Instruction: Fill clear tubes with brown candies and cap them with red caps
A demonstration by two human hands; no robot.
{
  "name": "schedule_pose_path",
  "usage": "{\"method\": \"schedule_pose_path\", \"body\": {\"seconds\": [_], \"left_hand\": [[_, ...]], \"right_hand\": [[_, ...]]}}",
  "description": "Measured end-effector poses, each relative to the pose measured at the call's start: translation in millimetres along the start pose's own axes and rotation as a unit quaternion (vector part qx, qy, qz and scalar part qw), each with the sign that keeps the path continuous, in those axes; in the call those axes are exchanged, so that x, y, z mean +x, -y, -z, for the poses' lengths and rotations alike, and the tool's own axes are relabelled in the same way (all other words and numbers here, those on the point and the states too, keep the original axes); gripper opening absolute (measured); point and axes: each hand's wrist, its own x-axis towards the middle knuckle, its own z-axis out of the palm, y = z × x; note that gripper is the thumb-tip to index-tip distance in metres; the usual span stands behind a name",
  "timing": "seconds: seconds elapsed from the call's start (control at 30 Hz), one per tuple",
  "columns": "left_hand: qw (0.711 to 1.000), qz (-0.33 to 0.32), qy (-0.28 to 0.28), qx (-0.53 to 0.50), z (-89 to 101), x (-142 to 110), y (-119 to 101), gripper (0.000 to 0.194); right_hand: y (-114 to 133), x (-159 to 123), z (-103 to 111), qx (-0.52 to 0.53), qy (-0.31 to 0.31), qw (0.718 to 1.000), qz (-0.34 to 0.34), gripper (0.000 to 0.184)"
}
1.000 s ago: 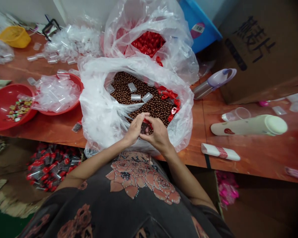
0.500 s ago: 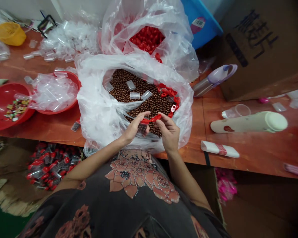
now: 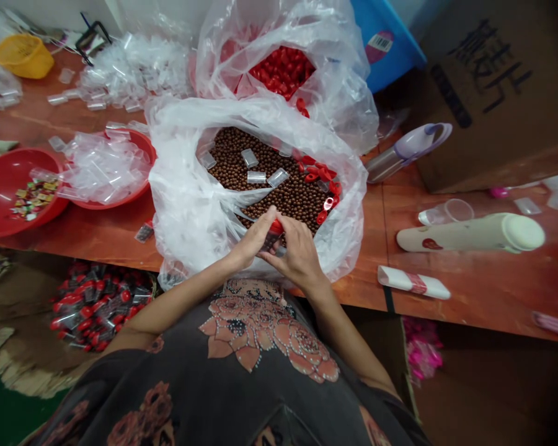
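My left hand (image 3: 255, 240) and my right hand (image 3: 299, 253) are closed together around a small clear container with a red cap (image 3: 276, 227). Its lower part is mostly hidden by my fingers, with something dark showing through. Right below them lies an open white plastic bag (image 3: 177, 186) full of small brown balls (image 3: 235, 152). A few clear plastic containers (image 3: 256, 177) rest on the balls. Several loose red caps (image 3: 322, 217) line the right inner side of the bag.
Behind stands another bag holding many red caps (image 3: 283, 71). Red bowls (image 3: 41, 217) with wrapped bits and clear containers are at left. A bottle (image 3: 469, 233), a tumbler (image 3: 404, 152) and a cardboard box (image 3: 493, 136) stand right. Filled red-capped containers (image 3: 97, 306) lie in a box below.
My right hand has moved left and down, from pinching a red cap beside the container to wrapping around the container with my left hand. The red cap now sits on the container.
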Motion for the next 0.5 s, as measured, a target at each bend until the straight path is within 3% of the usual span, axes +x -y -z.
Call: {"method": "schedule_pose_path", "body": {"seconds": [0.13,0.27,0.37,0.43,0.47,0.5], "left_hand": [[0.999,-0.02,-0.035,-0.003,0.2,-1,3,0.037],[0.998,-0.051,-0.045,0.011,3.3,-6,9,0.037],[0.99,-0.106,-0.062,0.068,20.8,-20,0,0.041],[0.963,-0.19,-0.153,0.116,50.6,-37,-13,0.042],[0.932,-0.243,-0.233,0.136,72.4,-47,-20,0.041],[0.883,-0.294,-0.329,0.16,98.3,-58,-26,0.039]], "right_hand": [[-3,3,-3,-0.005,-0.017,0.999,0.038,0.073],[2,7,-7,-0.013,-0.002,0.998,0.057,0.069],[9,10,-10,-0.009,0.035,0.998,0.06,0.078],[5,11,-11,0.003,0.066,0.996,0.059,0.085],[-1,11,-11,0.006,0.071,0.996,0.048,0.084],[-10,10,-11,0.005,0.064,0.998,0.026,0.078]]}}
